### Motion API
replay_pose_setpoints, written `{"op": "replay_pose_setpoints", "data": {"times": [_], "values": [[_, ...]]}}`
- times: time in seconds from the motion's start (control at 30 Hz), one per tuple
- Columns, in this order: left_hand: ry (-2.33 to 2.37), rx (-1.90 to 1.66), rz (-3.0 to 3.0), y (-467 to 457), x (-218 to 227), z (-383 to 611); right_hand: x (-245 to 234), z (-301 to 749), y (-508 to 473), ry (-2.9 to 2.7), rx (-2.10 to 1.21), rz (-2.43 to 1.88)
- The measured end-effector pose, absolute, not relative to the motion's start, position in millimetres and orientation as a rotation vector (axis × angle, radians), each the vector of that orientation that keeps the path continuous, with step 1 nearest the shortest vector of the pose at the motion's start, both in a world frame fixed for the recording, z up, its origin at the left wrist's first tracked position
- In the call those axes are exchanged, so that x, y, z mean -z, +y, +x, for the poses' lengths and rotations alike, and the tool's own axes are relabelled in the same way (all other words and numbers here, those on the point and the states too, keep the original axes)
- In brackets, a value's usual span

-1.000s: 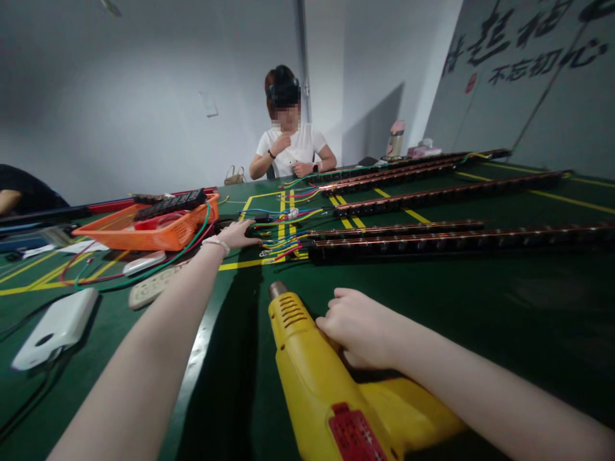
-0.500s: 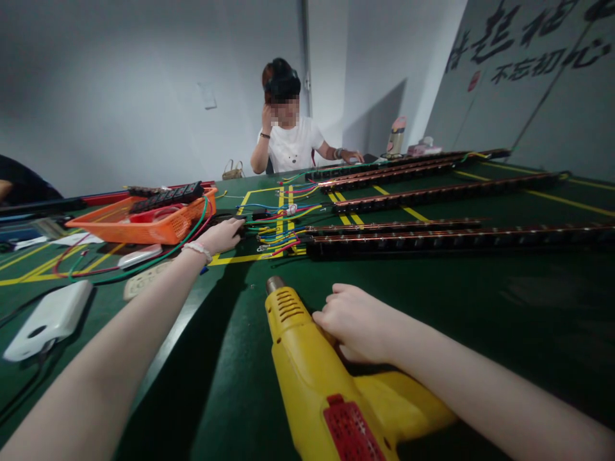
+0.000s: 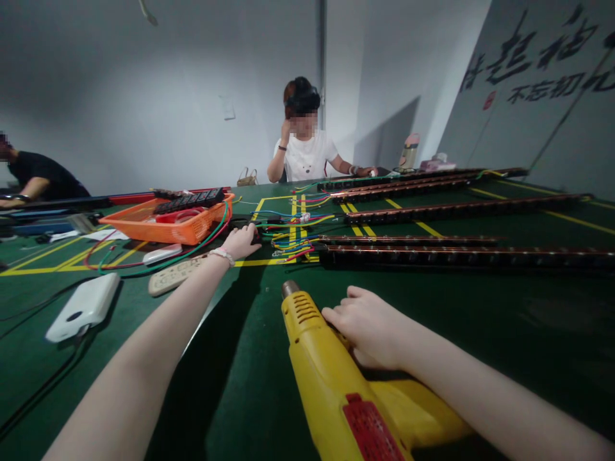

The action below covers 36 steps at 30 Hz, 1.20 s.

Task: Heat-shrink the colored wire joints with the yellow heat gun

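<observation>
A yellow heat gun (image 3: 331,378) lies on the green table (image 3: 480,320), its nozzle pointing away from me. My right hand (image 3: 368,326) rests on the gun's right side, fingers curled against its body. My left arm stretches far forward; my left hand (image 3: 241,242) is closed on something dark next to a bundle of coloured wires (image 3: 288,234). What the fingers hold is hidden. The wires run from the ends of long dark strips (image 3: 456,256) laid across the table's right half.
An orange basket (image 3: 158,224) with dark parts and red and green cables stands at the left. A beige remote (image 3: 170,275), a white device (image 3: 84,307) and a white oblong object (image 3: 161,254) lie nearer. One person sits across the table, another at the far left.
My left hand drew back a little from the wire bundle and stays closed. The person opposite raised one hand to the head and moved the other out along the table. My view shifted left.
</observation>
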<state>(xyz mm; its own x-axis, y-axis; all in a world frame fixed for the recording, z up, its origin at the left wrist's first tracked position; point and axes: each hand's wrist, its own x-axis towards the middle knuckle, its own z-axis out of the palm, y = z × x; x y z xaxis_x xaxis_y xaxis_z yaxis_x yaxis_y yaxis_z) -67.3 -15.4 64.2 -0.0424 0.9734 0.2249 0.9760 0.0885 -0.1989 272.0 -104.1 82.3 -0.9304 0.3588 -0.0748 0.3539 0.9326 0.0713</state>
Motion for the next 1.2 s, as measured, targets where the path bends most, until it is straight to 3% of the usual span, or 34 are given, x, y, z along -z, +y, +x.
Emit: {"op": "replay_pose_setpoints", "data": {"times": [0.27,0.5,0.77,1.2], "values": [[-1.947,0.300,-1.813,-80,-70,-69,-79,274,-103,3.050,-0.131,0.505],[-1.944,0.597,-2.263,-140,-53,-74,-83,257,-99,2.978,-0.155,0.499],[-2.241,1.002,-2.280,-138,-37,-69,-89,228,-98,2.974,-0.011,0.576],[-2.027,1.344,-2.407,-142,-27,-64,-84,204,-90,3.047,-0.036,0.528]]}}
